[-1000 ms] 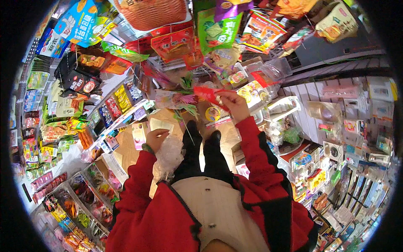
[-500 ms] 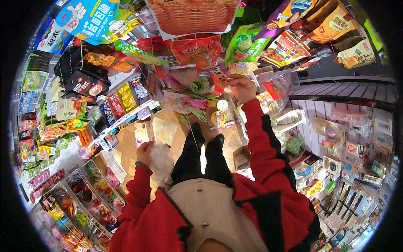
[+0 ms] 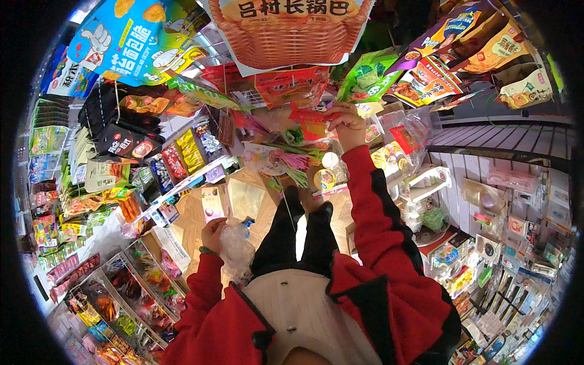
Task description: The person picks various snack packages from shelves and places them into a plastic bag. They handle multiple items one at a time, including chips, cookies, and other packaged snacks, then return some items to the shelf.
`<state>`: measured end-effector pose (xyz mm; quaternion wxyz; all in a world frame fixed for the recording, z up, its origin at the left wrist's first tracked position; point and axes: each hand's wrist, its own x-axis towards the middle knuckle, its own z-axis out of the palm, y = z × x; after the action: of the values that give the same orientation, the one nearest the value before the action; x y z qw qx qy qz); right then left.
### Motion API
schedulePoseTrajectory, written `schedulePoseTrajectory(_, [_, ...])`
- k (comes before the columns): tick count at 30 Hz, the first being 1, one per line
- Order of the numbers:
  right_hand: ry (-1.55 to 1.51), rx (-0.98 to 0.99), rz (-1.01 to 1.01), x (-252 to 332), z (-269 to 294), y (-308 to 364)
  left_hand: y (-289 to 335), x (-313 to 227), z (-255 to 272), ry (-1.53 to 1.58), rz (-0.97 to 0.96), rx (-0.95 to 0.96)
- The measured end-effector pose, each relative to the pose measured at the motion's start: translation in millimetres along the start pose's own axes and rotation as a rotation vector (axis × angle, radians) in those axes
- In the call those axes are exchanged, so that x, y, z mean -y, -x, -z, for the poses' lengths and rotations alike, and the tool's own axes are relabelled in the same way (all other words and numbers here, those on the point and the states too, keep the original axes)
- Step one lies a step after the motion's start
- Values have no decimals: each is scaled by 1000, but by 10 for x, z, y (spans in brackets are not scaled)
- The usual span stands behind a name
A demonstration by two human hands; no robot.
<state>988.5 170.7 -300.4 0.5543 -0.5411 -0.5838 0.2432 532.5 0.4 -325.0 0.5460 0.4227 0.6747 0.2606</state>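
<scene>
My right hand (image 3: 348, 126) reaches forward, its fingers pinched on the edge of a small red-orange packet (image 3: 314, 129). Just beyond that packet hang red snack bags (image 3: 293, 85); whether they touch it I cannot tell. A green snack bag (image 3: 370, 74) hangs a little further right. Lower down on the left, my left hand (image 3: 213, 236) is closed on a crumpled clear plastic bag (image 3: 237, 248), which hangs beside my leg. Some blue shows at the bag's upper edge; its contents are unclear.
Large snack bags (image 3: 143, 42) hang along the far side, with a wicker-patterned package (image 3: 286, 45) in front. Candy bins (image 3: 131, 292) fill the left. Carded goods (image 3: 517, 225) hang on the right wall. A bundle of pink and green stems (image 3: 286, 163) stands ahead of my feet.
My right hand has moved slightly left with the packet, now closer to the hanging red bags. The view has tilted up a little. Blue now shows at the plastic bag's top.
</scene>
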Motion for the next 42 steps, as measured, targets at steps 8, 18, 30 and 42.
schedulePoseTrajectory(8, [-47, 51, 58, 169, 51, -37, 149, -16, -183, 33, 75, 0])
schedulePoseTrajectory(18, [62, -26, -273, -1284, -202, 314, 699, 35, -776, 74, 158, -2])
schedulePoseTrajectory(30, [-103, -37, -96, -1868, -294, 393, 1110, 295, -995, 102, 203, -77])
schedulePoseTrajectory(42, [-60, 88, -452, -2196, -375, 536, 1296, 308, -1104, 47, 258, -97])
